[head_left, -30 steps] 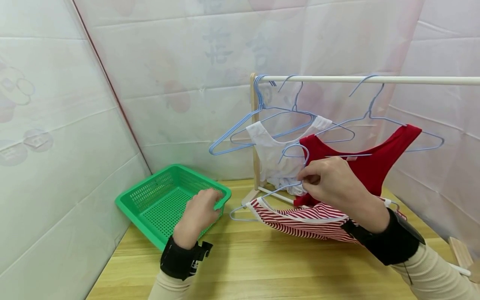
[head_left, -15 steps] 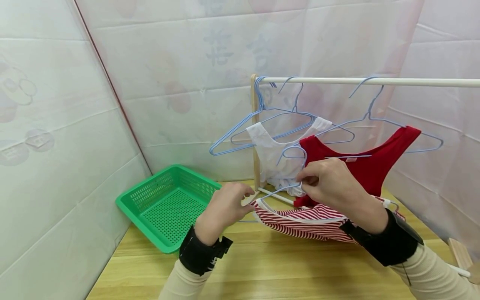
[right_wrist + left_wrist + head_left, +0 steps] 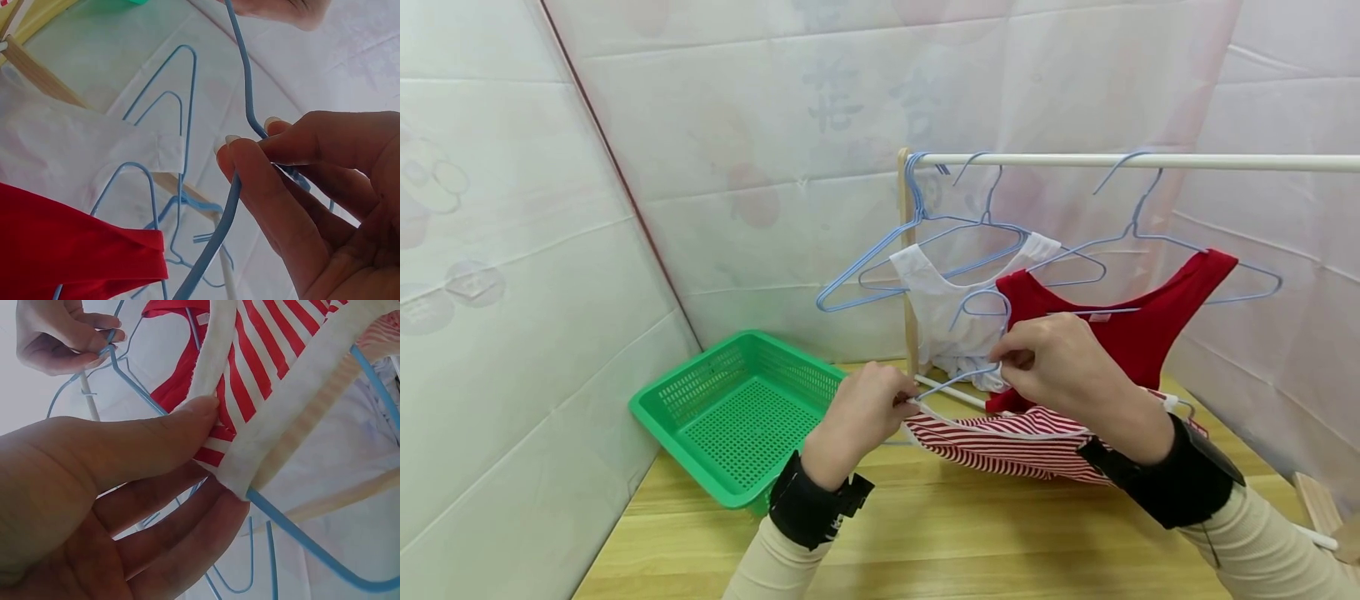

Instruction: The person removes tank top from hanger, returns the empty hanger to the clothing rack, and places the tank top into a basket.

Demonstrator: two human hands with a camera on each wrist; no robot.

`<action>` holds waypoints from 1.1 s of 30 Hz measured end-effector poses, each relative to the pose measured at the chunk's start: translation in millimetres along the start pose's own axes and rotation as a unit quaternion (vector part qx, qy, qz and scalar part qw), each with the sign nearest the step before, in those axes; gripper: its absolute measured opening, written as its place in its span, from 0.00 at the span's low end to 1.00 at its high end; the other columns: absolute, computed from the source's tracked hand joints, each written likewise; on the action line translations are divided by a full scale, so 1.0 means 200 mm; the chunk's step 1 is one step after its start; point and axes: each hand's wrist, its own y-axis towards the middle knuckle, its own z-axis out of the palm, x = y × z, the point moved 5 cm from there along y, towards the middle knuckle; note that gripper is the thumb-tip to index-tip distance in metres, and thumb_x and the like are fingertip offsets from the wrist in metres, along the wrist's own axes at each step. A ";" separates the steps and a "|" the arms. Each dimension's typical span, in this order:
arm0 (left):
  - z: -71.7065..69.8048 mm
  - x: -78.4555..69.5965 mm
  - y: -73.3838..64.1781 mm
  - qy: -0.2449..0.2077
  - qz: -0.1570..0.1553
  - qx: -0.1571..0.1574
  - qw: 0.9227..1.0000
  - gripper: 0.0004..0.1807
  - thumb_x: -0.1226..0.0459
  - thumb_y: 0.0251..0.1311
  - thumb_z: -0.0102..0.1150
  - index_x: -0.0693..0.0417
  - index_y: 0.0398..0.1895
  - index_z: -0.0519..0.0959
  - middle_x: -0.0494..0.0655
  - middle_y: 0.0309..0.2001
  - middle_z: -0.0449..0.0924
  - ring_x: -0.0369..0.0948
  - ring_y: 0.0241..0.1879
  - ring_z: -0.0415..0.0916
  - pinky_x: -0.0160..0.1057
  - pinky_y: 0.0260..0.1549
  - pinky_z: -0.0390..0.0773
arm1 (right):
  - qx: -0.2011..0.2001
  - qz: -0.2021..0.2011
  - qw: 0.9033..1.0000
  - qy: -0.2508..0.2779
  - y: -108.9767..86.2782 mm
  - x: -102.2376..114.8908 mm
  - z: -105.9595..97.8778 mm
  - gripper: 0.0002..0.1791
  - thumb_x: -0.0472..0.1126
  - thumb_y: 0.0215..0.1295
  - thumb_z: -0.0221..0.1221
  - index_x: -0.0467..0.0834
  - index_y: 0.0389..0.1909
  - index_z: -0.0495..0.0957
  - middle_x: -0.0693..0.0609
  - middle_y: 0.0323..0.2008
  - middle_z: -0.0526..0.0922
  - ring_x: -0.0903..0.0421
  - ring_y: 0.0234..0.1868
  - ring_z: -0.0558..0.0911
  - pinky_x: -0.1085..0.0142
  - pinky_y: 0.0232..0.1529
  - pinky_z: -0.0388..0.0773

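A red-and-white striped tank top [image 3: 1000, 450] with white trim hangs on a blue wire hanger [image 3: 951, 382], low over the table. My right hand [image 3: 1063, 360] pinches the hanger's neck just below the hook, thumb against fingers. At the top's left shoulder, my left hand [image 3: 867, 407] grips the strap. In the left wrist view, the thumb presses on the strap [image 3: 240, 381] while the fingers lie behind it. One end of the hanger sticks out past the trim there. The right wrist view shows the bent hanger neck [image 3: 249, 94] running through the right fingertips.
A white rail [image 3: 1225, 162] on a wooden post bears a red tank top [image 3: 1150, 342], a white tank top [image 3: 947, 312] and several bare blue hangers [image 3: 857, 271]. To the left, a green basket [image 3: 692, 454] stands on the wooden table [image 3: 925, 542]. Fabric walls surround it.
My left hand has moved right from beside the green basket to the striped top's left strap and now grips it. The right hand has stayed on the hanger's neck.
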 end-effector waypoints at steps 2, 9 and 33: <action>0.00 0.00 0.00 -0.003 0.001 0.000 1.000 0.07 0.65 0.63 0.70 0.49 0.27 0.89 0.39 0.23 0.82 0.32 0.21 0.65 0.28 0.20 0.64 | 0.001 0.006 1.000 0.000 0.00 0.00 -0.01 0.11 0.27 0.50 0.72 0.43 0.33 0.92 0.50 0.29 0.90 0.57 0.28 0.82 0.56 0.34 0.89; -0.01 0.02 -0.01 -0.012 -0.005 0.006 1.000 0.08 0.67 0.63 0.70 0.50 0.25 0.87 0.38 0.20 0.74 0.32 0.20 0.62 0.28 0.19 0.60 | -0.005 0.020 1.000 -0.001 0.00 -0.02 -0.05 0.11 0.28 0.50 0.72 0.45 0.33 0.92 0.51 0.28 0.90 0.56 0.29 0.82 0.54 0.34 0.89; -0.03 0.10 -0.05 -0.004 -0.037 0.000 0.999 0.08 0.69 0.62 0.70 0.52 0.24 0.88 0.40 0.23 0.80 0.34 0.21 0.65 0.29 0.22 0.64 | -0.064 -0.003 0.997 -0.038 0.00 -0.08 -0.18 0.13 0.25 0.48 0.71 0.47 0.27 0.91 0.52 0.26 0.88 0.59 0.27 0.80 0.69 0.28 0.79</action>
